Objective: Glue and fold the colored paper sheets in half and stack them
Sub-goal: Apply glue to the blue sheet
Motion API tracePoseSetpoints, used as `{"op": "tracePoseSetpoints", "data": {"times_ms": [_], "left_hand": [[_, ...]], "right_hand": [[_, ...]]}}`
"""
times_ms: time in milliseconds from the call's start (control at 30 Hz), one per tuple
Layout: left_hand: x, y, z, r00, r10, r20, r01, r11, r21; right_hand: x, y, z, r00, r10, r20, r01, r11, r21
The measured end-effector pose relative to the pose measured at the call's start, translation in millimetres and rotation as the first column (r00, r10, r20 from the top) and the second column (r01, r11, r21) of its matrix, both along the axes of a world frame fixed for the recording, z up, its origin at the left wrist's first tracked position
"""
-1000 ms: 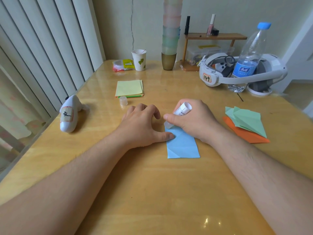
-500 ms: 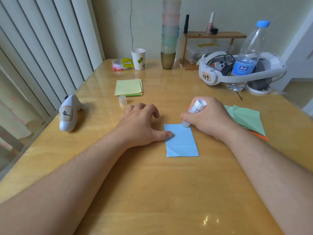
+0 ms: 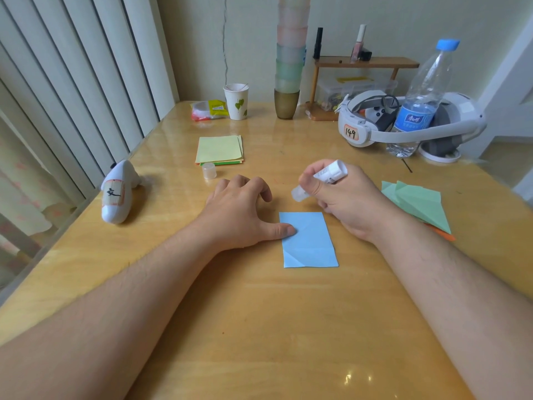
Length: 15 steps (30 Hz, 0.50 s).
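The blue paper (image 3: 309, 241), folded to a narrow rectangle, lies flat at the centre of the tabletop (image 3: 259, 327). The left hand (image 3: 239, 215) rests palm down beside it, fingers loosely curled and gripping nothing; only the thumb tip presses the paper's left edge. The right hand (image 3: 343, 197) is clenched around the glue stick (image 3: 320, 180), which is tilted with its uncapped tip pointing down-left, just above the paper's far edge and clear of it.

The glue cap (image 3: 209, 170) stands upright beyond the left hand, just below the stack of unfolded sheets (image 3: 219, 149) in the upper centre. Folded green paper (image 3: 418, 204) lies over orange paper (image 3: 442, 234) at the right, near the right wrist. A white toy (image 3: 116, 192) lies at the left edge. A paper cup (image 3: 236, 101), a headset (image 3: 403, 125) and a water bottle (image 3: 421, 96) stand along the far side, well apart from both hands.
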<state>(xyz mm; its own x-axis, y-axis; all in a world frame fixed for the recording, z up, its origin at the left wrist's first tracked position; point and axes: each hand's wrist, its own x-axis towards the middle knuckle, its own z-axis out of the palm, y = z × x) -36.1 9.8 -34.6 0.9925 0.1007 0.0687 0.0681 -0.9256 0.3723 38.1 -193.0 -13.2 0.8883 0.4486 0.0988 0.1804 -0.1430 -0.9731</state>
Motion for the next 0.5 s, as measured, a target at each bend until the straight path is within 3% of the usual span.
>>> {"op": "tracePoseSetpoints", "data": {"times_ms": [233, 367, 500], "left_hand": [[-0.6, 0.2, -0.1, 1.0, -0.002, -0.004, 0.002, 1.0, -0.009], [-0.2, 0.2, -0.7, 1.0, -0.001, 0.005, 0.001, 1.0, -0.013], [0.3, -0.4, -0.4, 1.0, 0.005, 0.007, -0.005, 1.0, -0.008]], "right_hand": [[0.4, 4.9, -4.5, 0.995, -0.066, 0.071, 0.069, 0.997, -0.042], [-2.9, 5.3, -3.7, 0.96, -0.084, 0.267, 0.158, 0.95, -0.269], [-9.2, 14.1, -5.6, 0.949, 0.006, 0.316, 0.126, 0.91, -0.396]]}}
